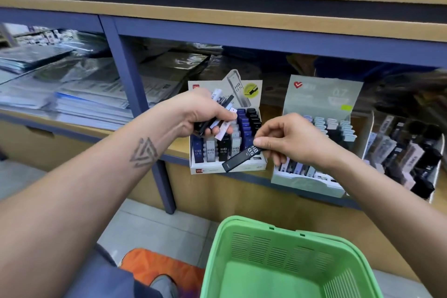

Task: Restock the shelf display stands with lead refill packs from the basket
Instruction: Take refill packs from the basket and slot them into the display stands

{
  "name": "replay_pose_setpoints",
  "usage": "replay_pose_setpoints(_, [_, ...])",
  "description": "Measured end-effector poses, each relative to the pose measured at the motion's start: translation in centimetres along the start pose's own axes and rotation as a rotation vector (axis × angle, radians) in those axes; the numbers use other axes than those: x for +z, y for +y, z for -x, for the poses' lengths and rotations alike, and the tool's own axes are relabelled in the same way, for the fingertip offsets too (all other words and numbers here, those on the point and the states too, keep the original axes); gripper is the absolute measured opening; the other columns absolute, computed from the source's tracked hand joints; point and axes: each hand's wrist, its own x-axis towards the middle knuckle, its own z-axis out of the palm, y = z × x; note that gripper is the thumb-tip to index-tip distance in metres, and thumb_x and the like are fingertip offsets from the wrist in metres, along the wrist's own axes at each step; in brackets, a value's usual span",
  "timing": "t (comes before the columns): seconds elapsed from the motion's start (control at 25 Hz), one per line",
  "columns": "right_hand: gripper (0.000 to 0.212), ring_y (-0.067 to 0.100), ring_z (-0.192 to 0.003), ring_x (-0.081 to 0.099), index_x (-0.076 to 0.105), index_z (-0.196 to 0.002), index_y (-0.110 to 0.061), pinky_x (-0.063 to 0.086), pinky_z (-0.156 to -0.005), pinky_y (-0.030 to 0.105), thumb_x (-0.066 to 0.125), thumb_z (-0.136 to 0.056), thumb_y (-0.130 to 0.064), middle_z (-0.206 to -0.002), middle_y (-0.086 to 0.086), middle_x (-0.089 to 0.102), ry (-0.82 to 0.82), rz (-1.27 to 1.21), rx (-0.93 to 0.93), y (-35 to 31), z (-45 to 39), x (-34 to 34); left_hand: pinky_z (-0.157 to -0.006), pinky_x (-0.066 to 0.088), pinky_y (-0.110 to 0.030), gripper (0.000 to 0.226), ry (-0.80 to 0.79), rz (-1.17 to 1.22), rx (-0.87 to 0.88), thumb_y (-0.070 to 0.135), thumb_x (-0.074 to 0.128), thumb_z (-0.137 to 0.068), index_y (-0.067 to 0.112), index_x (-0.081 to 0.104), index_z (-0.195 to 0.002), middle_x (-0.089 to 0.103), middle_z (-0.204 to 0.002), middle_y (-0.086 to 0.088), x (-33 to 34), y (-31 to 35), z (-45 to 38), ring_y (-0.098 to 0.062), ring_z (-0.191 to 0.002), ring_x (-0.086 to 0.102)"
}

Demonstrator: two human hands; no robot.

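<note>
My left hand (200,116) grips a bunch of several lead refill packs (221,113), black and white, in front of the HB 0.5 display stand (210,169). My right hand (287,140) pinches a single black lead refill pack (239,158) marked HB 0.5, tilted, just in front of the stand's lower right rows. The stand holds rows of blue, grey and black packs. A second, pale green display stand (309,182) marked 0.7 stands to the right, partly behind my right hand. The green basket (244,244) sits below, near the bottom edge; the part of its inside that shows holds nothing.
Both stands sit on a wooden shelf (179,147) with a blue frame post (135,84). A third rack of packs (408,152) is at the far right. Stacks of wrapped paper goods (79,101) fill the left compartment. An orange object (157,266) lies on the floor.
</note>
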Motion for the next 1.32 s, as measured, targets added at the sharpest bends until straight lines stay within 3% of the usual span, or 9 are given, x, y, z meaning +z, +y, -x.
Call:
replay_pose_setpoints(0.12, [0.007,0.018,-0.054,0.065,0.072,-0.098,-0.005,0.053,-0.055,0.024,0.066,-0.096,-0.008,-0.069,0.016,0.072,-0.037,-0.029,0.007,0.3,-0.6,0.0,-0.034,0.034,-0.019,0.016,0.004,0.007,0.008,0.009,0.069,-0.092,-0.001,0.063,-0.103,0.073,-0.08,-0.021,-0.2,0.2,-0.1,-0.013,-0.042,0.047])
replay_pose_setpoints(0.24, [0.018,0.019,-0.063,0.071,0.071,-0.112,-0.012,0.056,-0.063,0.025,0.06,-0.099,-0.004,-0.072,0.011,0.074,-0.075,0.034,-0.006,0.8,-0.7,-0.3,-0.036,0.034,-0.019,0.014,0.015,0.001,0.011,0.008,0.07,-0.092,0.0,0.063,-0.1,0.073,-0.081,-0.022,-0.3,0.0,0.1,-0.014,-0.042,0.047])
replay_pose_setpoints(0.36, [0.015,0.018,-0.068,0.072,0.068,-0.11,-0.018,0.058,-0.07,0.03,0.061,-0.1,-0.008,-0.073,0.007,0.075,-0.087,0.15,-0.02,0.6,-0.6,-0.8,-0.037,0.034,-0.019,0.01,0.011,-0.004,0.016,0.008,0.07,-0.091,0.0,0.064,-0.094,0.073,-0.079,-0.021,0.1,0.2,0.2,-0.015,-0.043,0.048])
replay_pose_setpoints(0.52, [0.008,0.013,-0.086,0.066,0.075,-0.1,-0.024,0.052,-0.077,0.029,0.07,-0.095,-0.02,-0.09,-0.007,0.073,0.105,0.46,-0.117,-0.1,-1.0,-2.7,-0.037,0.035,-0.019,0.011,0.005,-0.007,0.014,0.008,0.069,-0.092,0.001,0.064,-0.086,0.073,-0.078,-0.021,1.1,0.8,-0.2,-0.015,-0.044,0.048])
replay_pose_setpoints(0.64, [0.013,0.023,-0.095,0.065,0.077,-0.105,-0.022,0.054,-0.084,0.04,0.07,-0.094,-0.02,-0.101,-0.001,0.074,0.219,0.578,-0.161,0.4,-1.5,-2.4,-0.037,0.035,-0.019,0.012,0.017,-0.002,0.001,0.009,0.069,-0.092,0.0,0.063,-0.087,0.073,-0.078,-0.021,2.0,1.2,-0.8,-0.015,-0.044,0.049])
replay_pose_setpoints(0.92, [0.015,0.028,-0.096,0.067,0.075,-0.108,-0.017,0.054,-0.082,0.04,0.069,-0.094,-0.015,-0.102,0.005,0.074,0.244,0.633,-0.246,1.9,-1.8,-0.7,-0.036,0.035,-0.02,0.011,0.023,0.015,-0.004,0.008,0.069,-0.092,-0.001,0.063,-0.092,0.073,-0.077,-0.022,3.3,1.5,-1.7,-0.015,-0.044,0.048])
replay_pose_setpoints(1.16, [0.03,0.017,-0.091,0.069,0.077,-0.108,-0.014,0.045,-0.074,0.024,0.066,-0.089,0.007,-0.099,0.002,0.073,0.207,0.675,-0.298,2.4,-2.6,-0.8,-0.037,0.036,-0.021,0.012,0.016,0.016,-0.001,0.008,0.069,-0.092,-0.001,0.062,-0.093,0.073,-0.079,-0.023,3.1,1.3,-1.8,-0.016,-0.045,0.049])
replay_pose_setpoints(1.32, [0.033,0.025,-0.088,0.067,0.076,-0.106,-0.013,0.055,-0.072,0.037,0.066,-0.085,0.01,-0.095,0.004,0.07,0.21,0.711,-0.369,3.2,-3.2,0.4,-0.037,0.036,-0.021,0.011,0.015,0.012,0.006,0.008,0.069,-0.093,-0.002,0.063,-0.093,0.073,-0.079,-0.022,3.1,1.1,-1.8,-0.016,-0.045,0.049])
